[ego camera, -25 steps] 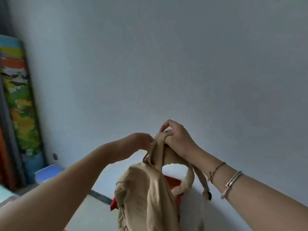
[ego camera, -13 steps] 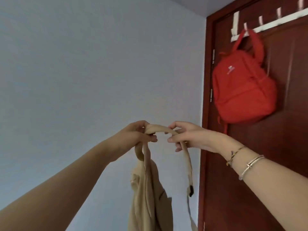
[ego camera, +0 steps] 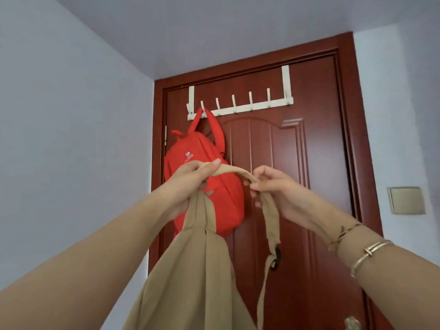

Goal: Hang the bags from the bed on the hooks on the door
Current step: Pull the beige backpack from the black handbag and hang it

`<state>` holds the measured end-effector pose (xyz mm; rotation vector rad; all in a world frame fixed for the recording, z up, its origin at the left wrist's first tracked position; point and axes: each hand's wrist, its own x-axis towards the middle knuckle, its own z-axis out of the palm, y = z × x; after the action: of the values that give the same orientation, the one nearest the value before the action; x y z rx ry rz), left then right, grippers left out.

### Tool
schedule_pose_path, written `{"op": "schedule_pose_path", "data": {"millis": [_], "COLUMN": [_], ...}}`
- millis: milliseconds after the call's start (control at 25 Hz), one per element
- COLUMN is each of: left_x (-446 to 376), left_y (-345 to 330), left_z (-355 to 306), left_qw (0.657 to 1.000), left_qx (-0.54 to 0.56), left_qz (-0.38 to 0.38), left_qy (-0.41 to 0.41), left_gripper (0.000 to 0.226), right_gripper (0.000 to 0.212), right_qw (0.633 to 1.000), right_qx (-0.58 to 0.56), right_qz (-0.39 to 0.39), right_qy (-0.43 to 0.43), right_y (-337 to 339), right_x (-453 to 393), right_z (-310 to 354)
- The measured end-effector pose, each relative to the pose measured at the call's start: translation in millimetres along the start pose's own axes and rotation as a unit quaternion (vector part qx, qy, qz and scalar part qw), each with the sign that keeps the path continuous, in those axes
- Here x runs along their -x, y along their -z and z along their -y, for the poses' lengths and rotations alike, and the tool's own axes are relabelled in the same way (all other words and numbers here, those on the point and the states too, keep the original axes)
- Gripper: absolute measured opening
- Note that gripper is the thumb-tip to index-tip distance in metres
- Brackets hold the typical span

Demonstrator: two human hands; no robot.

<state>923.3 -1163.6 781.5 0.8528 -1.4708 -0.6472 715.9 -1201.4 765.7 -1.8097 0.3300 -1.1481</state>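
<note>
A tan cloth bag (ego camera: 190, 277) hangs from both my hands in front of a dark red door (ego camera: 309, 186). My left hand (ego camera: 190, 182) grips the left end of its strap loop, and my right hand (ego camera: 273, 189) pinches the right end, stretching the strap between them. A white over-door hook rack (ego camera: 240, 108) with several hooks sits above my hands. A red backpack (ego camera: 202, 172) hangs from a hook near the rack's left end, partly hidden behind my left hand and the tan bag.
Pale blue walls flank the door on both sides. A beige wall switch plate (ego camera: 407, 200) is on the right wall. A metal door handle (ego camera: 352, 323) shows at the bottom edge.
The view has swung right from the bare wall to face the door squarely. My hands have spread apart along the tan strap and lifted the bag higher.
</note>
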Motion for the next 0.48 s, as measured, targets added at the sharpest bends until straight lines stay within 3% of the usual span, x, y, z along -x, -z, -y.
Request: {"op": "schedule_pose_path", "data": {"millis": [160, 240, 360, 480], "left_x": [-117, -147, -220, -292], "left_y": [-23, -29, -36, -30], "left_z": [8, 5, 5, 12], "left_qw": [0.995, 0.992, 0.982, 0.969], "left_qx": [-0.031, -0.032, -0.049, -0.049], "left_qz": [0.006, 0.014, -0.007, -0.045], "left_qy": [-0.091, -0.121, -0.185, -0.239], "left_gripper": [0.027, 0.024, 0.021, 0.02], "right_gripper": [0.015, 0.013, 0.016, 0.018], "right_qw": [0.989, 0.972, 0.932, 0.88], "right_qx": [0.122, 0.179, 0.236, 0.347], "right_qz": [-0.059, -0.124, -0.221, -0.238], "right_qy": [0.062, 0.088, 0.166, 0.22], "right_y": [63, 72, 104, 134], "right_x": [-79, -104, -171, -239], "right_z": [-11, -10, -11, -20]}}
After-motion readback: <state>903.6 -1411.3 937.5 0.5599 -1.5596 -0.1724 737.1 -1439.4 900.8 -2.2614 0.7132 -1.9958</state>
